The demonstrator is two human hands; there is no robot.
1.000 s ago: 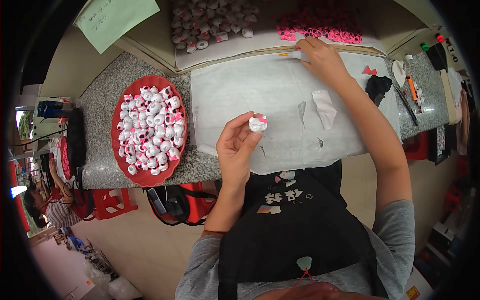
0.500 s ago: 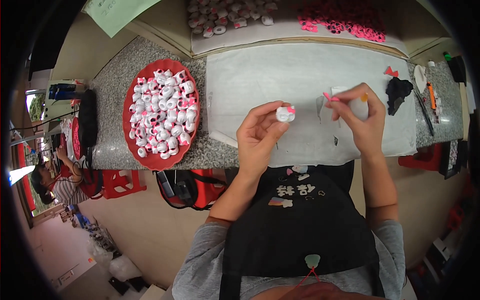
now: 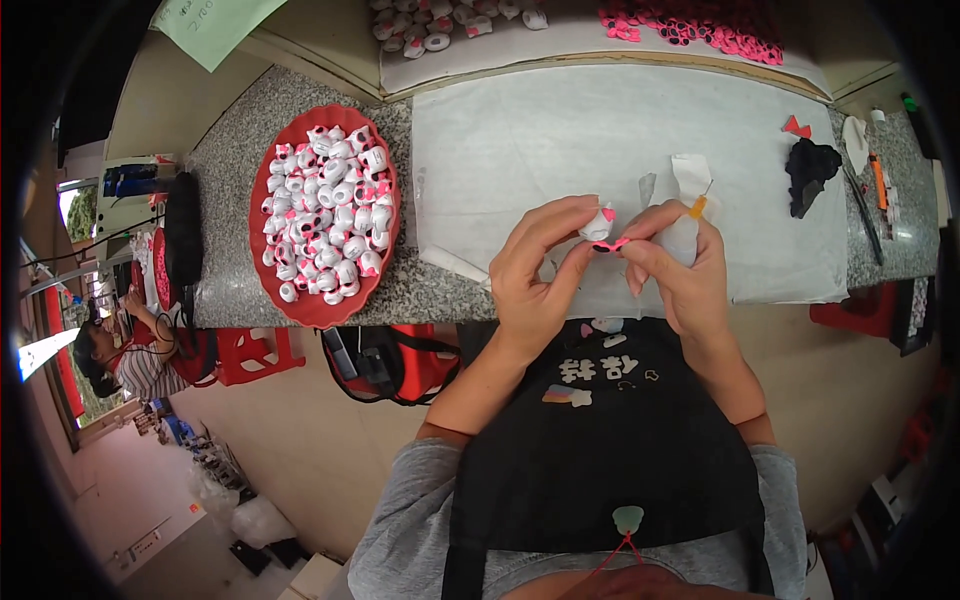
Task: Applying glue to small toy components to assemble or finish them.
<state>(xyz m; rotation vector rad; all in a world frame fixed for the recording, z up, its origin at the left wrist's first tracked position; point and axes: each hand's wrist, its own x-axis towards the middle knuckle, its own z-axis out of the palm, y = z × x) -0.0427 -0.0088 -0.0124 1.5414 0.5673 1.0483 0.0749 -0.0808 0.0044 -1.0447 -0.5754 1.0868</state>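
Note:
My left hand (image 3: 530, 275) pinches a small white cat-head figure (image 3: 597, 224) with a pink bow, its fingers closed around it. My right hand (image 3: 697, 285) meets it from the right, with thumb and fingertips closed on a tiny pair of pink glasses (image 3: 608, 246) with dark lenses. The glasses are right at the figure's near side; whether they touch it is hard to tell. Tucked in the same right hand is a translucent squeeze bottle (image 3: 680, 240), its orange needle tip pointing up. Both hands are above the near part of a white sheet (image 3: 520, 140).
Left of the sheet, a red scalloped tray (image 3: 383, 275) is heaped with finished-looking figures. A shelf behind bears white figures (image 3: 437, 42) and pink glasses (image 3: 700, 35). At right lie a black cloth (image 3: 810, 175), tweezers (image 3: 866, 220) and an orange pen (image 3: 879, 183). Another person (image 3: 140, 350) sits far left.
My right hand has moved left and nearer with the pink glasses, coming together with my left hand. The white figure has turned and moved slightly right.

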